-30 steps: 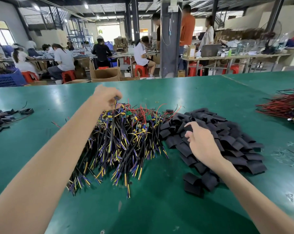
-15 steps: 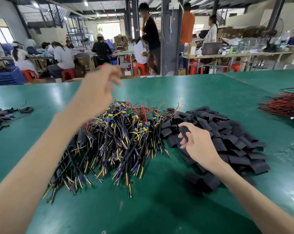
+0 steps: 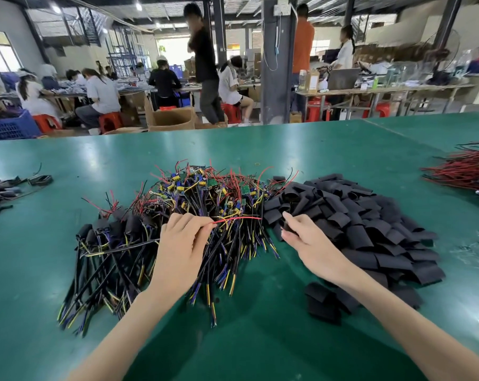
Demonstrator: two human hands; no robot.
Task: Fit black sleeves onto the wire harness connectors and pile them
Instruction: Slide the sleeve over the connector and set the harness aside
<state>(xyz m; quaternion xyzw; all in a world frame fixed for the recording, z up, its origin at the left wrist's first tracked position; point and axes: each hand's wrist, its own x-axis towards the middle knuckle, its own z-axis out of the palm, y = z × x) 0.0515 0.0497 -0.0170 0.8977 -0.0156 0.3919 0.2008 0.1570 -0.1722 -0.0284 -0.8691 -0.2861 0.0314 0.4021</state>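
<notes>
Near-left on the green table (image 3: 260,149), sleeved harnesses (image 3: 109,229) lie piled. Left hand (image 3: 182,243), fingers curled, pinches a red wire (image 3: 238,219) of one harness on the unsleeved harness heap (image 3: 205,193). Right hand (image 3: 307,240), just beside, pinches one black sleeve (image 3: 286,226) at the left edge of the sleeve pile (image 3: 370,224). Risks, imo: wires are tangled, so a pull prob. drags neighbours & mixes done w/ undone. The thin wire could slip. A flattened sleeve may snag on the connector.
</notes>
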